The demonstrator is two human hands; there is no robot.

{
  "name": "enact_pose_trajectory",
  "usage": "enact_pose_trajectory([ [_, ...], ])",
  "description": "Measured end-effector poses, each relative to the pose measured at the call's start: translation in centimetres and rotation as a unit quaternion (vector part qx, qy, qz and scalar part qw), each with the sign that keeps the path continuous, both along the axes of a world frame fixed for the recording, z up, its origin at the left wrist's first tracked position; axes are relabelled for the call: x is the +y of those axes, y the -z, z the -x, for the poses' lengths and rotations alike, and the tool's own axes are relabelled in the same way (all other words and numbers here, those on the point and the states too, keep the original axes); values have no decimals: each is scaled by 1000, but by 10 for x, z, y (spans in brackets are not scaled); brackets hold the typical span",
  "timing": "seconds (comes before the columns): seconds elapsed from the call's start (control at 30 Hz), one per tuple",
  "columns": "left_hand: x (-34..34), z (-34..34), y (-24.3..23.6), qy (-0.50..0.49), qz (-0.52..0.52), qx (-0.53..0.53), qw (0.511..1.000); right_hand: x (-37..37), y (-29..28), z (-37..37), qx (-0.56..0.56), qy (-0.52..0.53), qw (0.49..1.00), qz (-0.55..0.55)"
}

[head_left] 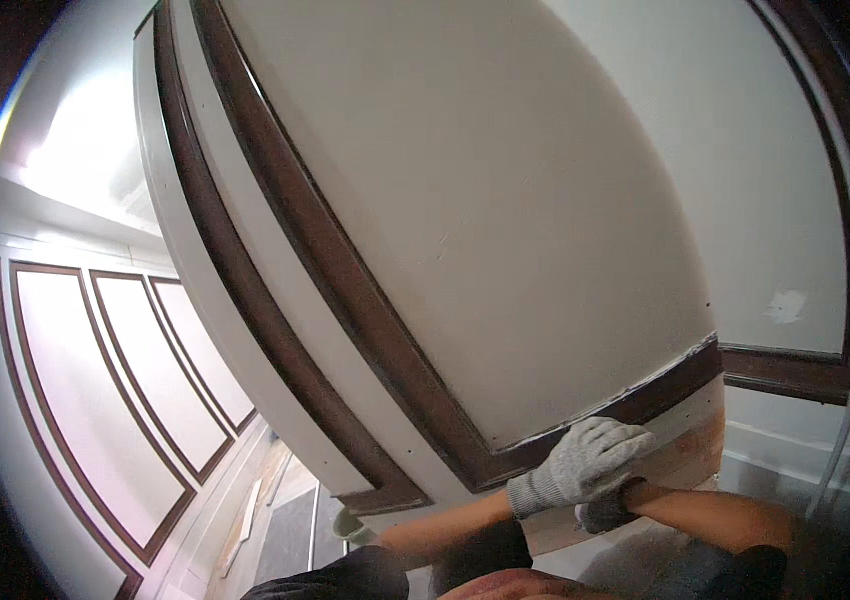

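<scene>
My left hand [590,462] wears a light grey knit glove and is at the lower edge of a large panel [505,220]. Its fingers are bent over and closed, and what they may hold is hidden. Just below and behind it is my right hand [605,512], in a darker glove, with its fingers out of sight under the left one. Both forearms come together here. Dark brown moulding [345,270] frames the panel's pale face, and a rough white line runs along the lower strip of moulding [665,385].
On the right stands a wall [785,200] with brown trim and a white patch, with a pale cable [840,450] hanging beside it. More framed wall panels [95,380] line the left. A grey board [290,535] and a greenish container [348,528] are low down.
</scene>
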State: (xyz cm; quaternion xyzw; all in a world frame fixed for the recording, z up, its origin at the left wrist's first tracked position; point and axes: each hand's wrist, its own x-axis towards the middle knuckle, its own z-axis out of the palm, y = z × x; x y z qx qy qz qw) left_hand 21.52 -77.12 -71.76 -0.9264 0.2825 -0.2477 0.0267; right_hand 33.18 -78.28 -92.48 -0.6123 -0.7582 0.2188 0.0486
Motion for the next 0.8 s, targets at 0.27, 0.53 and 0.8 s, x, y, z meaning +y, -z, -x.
enact_pose_trajectory([
  [0.27,-8,-26,49,-49,242,144,958,1,2,-1,-28,35,978,-202],
  [0.53,-9,-13,50,-79,347,191,915,0,-9,-3,-15,50,969,-243],
  [0.8,24,5,42,-118,359,208,902,-20,-68,7,-89,78,961,-250],
])
